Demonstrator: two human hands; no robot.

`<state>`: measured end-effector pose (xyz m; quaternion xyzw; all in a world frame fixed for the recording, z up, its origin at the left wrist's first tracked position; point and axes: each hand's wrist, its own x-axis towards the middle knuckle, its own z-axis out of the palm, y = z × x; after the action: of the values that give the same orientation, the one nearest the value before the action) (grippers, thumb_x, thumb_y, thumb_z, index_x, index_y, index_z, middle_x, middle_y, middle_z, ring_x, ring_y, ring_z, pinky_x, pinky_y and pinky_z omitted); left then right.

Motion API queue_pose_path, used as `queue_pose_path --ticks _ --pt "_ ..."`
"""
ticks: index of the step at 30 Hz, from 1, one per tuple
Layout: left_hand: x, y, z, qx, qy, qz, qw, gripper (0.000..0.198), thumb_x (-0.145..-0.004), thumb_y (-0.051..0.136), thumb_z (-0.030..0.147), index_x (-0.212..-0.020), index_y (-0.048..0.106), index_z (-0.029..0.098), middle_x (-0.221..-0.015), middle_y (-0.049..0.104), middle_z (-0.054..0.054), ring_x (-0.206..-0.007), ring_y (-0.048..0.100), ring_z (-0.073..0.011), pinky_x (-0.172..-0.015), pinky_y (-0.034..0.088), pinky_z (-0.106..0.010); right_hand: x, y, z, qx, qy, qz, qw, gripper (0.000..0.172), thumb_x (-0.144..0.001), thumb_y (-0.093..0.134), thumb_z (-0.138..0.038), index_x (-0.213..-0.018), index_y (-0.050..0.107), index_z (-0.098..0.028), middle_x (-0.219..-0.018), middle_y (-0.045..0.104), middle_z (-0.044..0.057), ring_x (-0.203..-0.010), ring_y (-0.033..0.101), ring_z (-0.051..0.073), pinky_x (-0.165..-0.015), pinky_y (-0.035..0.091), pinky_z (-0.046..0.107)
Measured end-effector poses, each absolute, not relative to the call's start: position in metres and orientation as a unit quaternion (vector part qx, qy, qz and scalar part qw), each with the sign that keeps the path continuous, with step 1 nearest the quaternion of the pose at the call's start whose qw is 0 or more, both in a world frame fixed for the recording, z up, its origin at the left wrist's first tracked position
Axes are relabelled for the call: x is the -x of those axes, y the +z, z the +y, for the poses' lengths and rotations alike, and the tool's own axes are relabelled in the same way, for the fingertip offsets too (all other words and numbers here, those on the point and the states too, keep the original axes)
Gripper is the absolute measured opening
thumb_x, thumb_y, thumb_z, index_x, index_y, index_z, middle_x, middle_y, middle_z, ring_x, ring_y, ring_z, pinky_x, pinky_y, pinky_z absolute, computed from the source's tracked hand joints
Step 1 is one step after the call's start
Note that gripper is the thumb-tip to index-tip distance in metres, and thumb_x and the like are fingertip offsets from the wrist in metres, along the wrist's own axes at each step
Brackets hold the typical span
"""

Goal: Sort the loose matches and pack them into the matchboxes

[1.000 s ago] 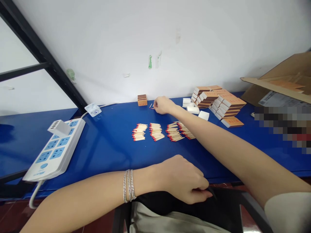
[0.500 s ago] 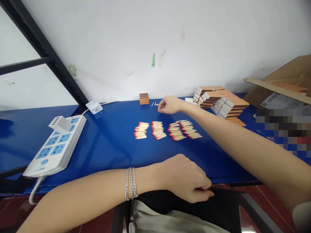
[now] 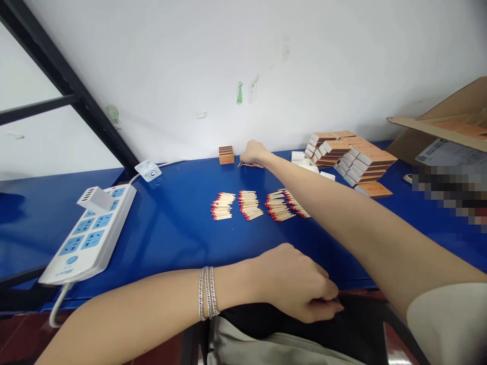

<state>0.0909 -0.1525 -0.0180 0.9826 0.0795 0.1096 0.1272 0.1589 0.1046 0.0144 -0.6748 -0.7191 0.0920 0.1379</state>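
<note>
My right hand (image 3: 254, 152) reaches to the back of the blue table (image 3: 171, 223), fingers curled over a few loose matches (image 3: 248, 164) beside a small stack of orange matchboxes (image 3: 225, 155). My left hand (image 3: 300, 285), with silver bangles on the wrist, rests at the table's front edge, fingers pinched on something dark I cannot make out. Several small piles of red-tipped matches (image 3: 253, 205) lie in a row in the middle of the table.
A heap of orange matchboxes (image 3: 352, 159) and white inner trays (image 3: 304, 162) lies at the back right. A white power strip (image 3: 89, 230) with a charger lies at left. A cardboard box (image 3: 445, 126) stands at far right. A black metal frame (image 3: 68, 86) slants at left.
My right hand has shifted slightly left and farther back, onto the loose matches by the small matchbox stack. My left hand has stayed at the table's front edge.
</note>
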Motion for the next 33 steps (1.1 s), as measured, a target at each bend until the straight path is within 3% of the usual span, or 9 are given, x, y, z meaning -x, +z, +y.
queue_pose_path --ticks 9,14,17,23,28,33 --pt "-0.09 -0.017 -0.153 -0.984 0.11 0.08 0.118 0.03 -0.09 0.055 0.036 -0.066 0.064 0.02 -0.075 0.072 0.003 -0.066 0.064 -0.0118 -0.044 0.025 -0.03 -0.152 0.02 0.095 0.691 0.101 -0.704 0.128 0.045 -0.069 0.073 -0.017 -0.111 0.068 -0.003 -0.113 0.069 0.025 -0.101 0.068 0.03 -0.074 0.054 0.029" --pt "-0.091 -0.018 -0.154 -0.983 0.113 0.094 0.114 0.03 -0.089 0.056 0.038 -0.065 0.064 0.021 -0.067 0.069 0.002 -0.064 0.063 -0.0123 -0.044 0.022 -0.029 -0.173 0.034 0.08 0.617 0.138 -0.762 0.139 0.026 -0.078 0.067 -0.023 -0.097 0.075 -0.006 -0.097 0.075 0.017 -0.087 0.069 0.024 -0.07 0.05 0.026" --pt "-0.091 -0.017 -0.154 -0.982 0.109 0.101 0.12 0.031 -0.088 0.057 0.037 -0.062 0.063 0.02 -0.064 0.068 0.002 -0.062 0.061 -0.012 -0.044 0.021 -0.028 -0.199 0.04 0.061 0.51 0.186 -0.835 0.094 0.021 -0.079 0.068 -0.026 -0.091 0.077 -0.012 -0.088 0.076 0.008 -0.078 0.067 0.017 -0.066 0.047 0.022" --pt "-0.091 -0.016 -0.154 -0.978 0.124 0.107 0.131 0.031 -0.086 0.058 0.034 -0.059 0.059 0.019 -0.062 0.066 0.002 -0.06 0.06 -0.011 -0.044 0.022 -0.027 -0.235 0.036 0.028 0.466 0.172 -0.868 -0.024 0.015 -0.072 0.075 -0.031 -0.082 0.079 -0.021 -0.08 0.076 0.002 -0.071 0.066 0.015 -0.065 0.045 0.024" --pt "-0.091 -0.016 -0.154 -0.978 0.116 0.107 0.134 0.031 -0.087 0.057 0.035 -0.059 0.06 0.019 -0.062 0.066 0.002 -0.06 0.061 -0.0114 -0.044 0.022 -0.027 -0.243 0.037 0.015 0.467 0.195 -0.863 -0.007 0.02 -0.073 0.074 -0.039 -0.084 0.08 -0.023 -0.078 0.076 0.001 -0.071 0.066 0.015 -0.068 0.046 0.025" --pt "-0.091 -0.014 -0.154 -0.98 0.109 0.106 0.131 0.033 -0.088 0.056 0.034 -0.059 0.06 0.019 -0.063 0.067 0.003 -0.06 0.06 -0.0109 -0.044 0.023 -0.027 -0.259 0.038 0.018 0.484 0.205 -0.85 0.032 0.021 -0.074 0.07 -0.034 -0.088 0.08 -0.021 -0.079 0.076 0.002 -0.071 0.067 0.016 -0.07 0.047 0.025"
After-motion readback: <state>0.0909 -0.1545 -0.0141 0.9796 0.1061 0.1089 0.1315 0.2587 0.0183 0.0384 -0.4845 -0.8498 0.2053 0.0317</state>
